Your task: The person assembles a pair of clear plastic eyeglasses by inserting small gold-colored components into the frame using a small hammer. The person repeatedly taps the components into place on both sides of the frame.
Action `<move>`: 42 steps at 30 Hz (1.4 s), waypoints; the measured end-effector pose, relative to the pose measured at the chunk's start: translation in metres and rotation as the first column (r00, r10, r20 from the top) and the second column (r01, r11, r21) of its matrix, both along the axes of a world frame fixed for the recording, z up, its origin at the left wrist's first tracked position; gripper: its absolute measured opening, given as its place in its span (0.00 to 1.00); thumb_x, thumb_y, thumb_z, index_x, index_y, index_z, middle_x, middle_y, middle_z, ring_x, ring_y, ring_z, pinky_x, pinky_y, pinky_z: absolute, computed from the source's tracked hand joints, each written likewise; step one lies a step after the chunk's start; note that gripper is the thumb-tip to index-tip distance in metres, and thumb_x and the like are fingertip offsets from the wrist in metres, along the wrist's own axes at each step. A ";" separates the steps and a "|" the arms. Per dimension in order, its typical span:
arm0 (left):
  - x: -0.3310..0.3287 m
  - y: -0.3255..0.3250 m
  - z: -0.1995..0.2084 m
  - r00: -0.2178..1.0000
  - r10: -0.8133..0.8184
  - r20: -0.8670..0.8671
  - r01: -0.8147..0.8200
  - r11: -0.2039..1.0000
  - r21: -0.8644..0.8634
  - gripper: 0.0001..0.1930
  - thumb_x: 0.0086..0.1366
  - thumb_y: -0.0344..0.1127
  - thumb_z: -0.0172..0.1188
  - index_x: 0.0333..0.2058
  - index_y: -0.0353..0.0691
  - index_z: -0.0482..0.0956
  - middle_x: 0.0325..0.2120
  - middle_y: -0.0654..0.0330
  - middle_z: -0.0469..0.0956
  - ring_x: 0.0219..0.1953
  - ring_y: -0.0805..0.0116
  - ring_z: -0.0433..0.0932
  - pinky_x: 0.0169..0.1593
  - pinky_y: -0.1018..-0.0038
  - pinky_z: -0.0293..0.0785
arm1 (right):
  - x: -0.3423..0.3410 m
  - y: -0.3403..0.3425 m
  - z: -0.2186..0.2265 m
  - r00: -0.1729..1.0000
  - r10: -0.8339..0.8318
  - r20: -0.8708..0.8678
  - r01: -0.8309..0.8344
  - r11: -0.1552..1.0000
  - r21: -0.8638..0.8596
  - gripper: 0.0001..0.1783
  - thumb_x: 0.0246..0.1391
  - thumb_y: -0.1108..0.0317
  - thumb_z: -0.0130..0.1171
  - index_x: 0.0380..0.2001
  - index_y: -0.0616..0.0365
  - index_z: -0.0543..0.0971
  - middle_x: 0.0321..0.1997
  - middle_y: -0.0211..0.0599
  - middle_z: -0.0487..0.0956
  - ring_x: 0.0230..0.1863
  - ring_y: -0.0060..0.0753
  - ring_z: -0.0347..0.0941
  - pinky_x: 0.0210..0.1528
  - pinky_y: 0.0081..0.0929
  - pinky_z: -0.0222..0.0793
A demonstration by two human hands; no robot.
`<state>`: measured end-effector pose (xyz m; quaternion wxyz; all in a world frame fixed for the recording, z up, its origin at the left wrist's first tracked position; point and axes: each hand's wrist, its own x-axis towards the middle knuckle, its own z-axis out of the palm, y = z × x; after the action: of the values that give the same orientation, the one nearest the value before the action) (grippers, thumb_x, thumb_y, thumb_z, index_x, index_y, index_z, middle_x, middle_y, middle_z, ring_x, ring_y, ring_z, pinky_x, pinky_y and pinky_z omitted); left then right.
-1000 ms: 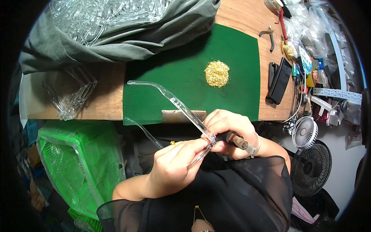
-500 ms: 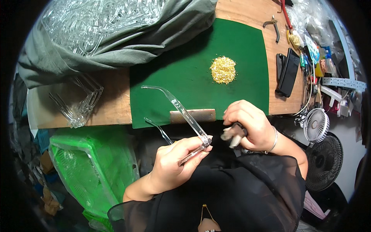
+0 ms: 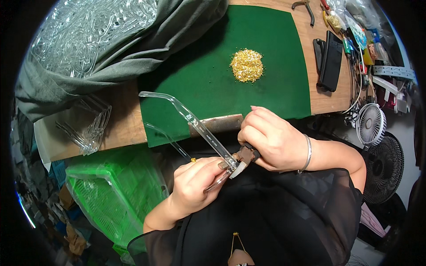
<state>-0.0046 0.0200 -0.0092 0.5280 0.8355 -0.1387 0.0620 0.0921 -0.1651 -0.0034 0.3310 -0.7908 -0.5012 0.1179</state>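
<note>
My left hand (image 3: 191, 185) is closed round a clear plastic eyeglass frame (image 3: 200, 128), gripping it near a hinge. One temple points up and left over the mat, and the other shows beyond my fingers. My right hand (image 3: 278, 141) is wrapped round a pair of dark pliers (image 3: 247, 154) whose handles are mostly hidden in the palm. The pliers' jaws meet the frame at the hinge, beside my left thumb. Whether they grip a part there is too small to tell. Farther off, a pile of tiny gold-coloured pieces (image 3: 247, 65) lies on a green mat (image 3: 284, 84).
A grey cloth (image 3: 177, 35) at the far left holds many clear frames (image 3: 93, 37). More clear frames (image 3: 95, 128) lie at the table's left edge. Below stands a green crate (image 3: 106, 190). At the right are a black phone (image 3: 331, 62), a white fan (image 3: 371, 124) and a black fan (image 3: 384, 166).
My right hand has moved left, bringing the pliers from beside the frame onto its hinge. The whole view has shifted slightly, with the mat and gold pile now higher in it.
</note>
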 end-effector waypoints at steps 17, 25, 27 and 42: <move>0.010 0.011 -0.014 0.983 -0.153 0.101 0.156 0.987 -0.030 0.11 0.45 0.23 0.63 0.31 0.33 0.78 0.25 0.55 0.79 0.24 0.63 0.79 0.26 0.77 0.76 | -0.004 -0.004 -0.011 0.997 -0.001 -0.081 0.004 0.999 0.035 0.17 0.26 0.74 0.62 0.24 0.58 0.68 0.26 0.37 0.68 0.31 0.39 0.67 0.35 0.34 0.64; 0.007 0.006 -0.004 0.997 -0.074 0.036 0.074 0.997 -0.022 0.12 0.42 0.23 0.66 0.30 0.34 0.78 0.24 0.56 0.79 0.24 0.64 0.79 0.26 0.78 0.75 | 0.005 -0.003 0.001 1.000 0.021 0.015 -0.021 1.000 -0.013 0.15 0.34 0.73 0.61 0.29 0.59 0.70 0.31 0.37 0.68 0.38 0.41 0.68 0.52 0.51 0.61; 0.007 0.006 -0.004 0.997 -0.076 0.021 0.076 0.997 -0.016 0.12 0.42 0.22 0.66 0.30 0.34 0.78 0.24 0.56 0.79 0.24 0.64 0.79 0.26 0.78 0.75 | 0.006 -0.004 0.000 1.000 0.028 0.003 -0.028 1.000 -0.010 0.15 0.35 0.73 0.61 0.30 0.59 0.70 0.31 0.38 0.68 0.38 0.41 0.68 0.52 0.50 0.62; 0.021 0.018 0.031 0.735 -0.394 -0.552 -0.457 0.313 -0.833 0.26 0.55 0.26 0.57 0.53 0.34 0.61 0.40 0.43 0.74 0.40 0.50 0.77 0.43 0.60 0.76 | 0.015 -0.021 -0.057 0.908 -0.198 0.369 0.336 0.870 -0.362 0.34 0.33 0.70 0.61 0.49 0.65 0.67 0.51 0.42 0.67 0.33 0.38 0.70 0.36 0.33 0.64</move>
<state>0.0160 0.0378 0.0221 0.9209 0.3213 0.1459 -0.1656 0.1069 -0.1858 -0.0600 0.0819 -0.9137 -0.3955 0.0449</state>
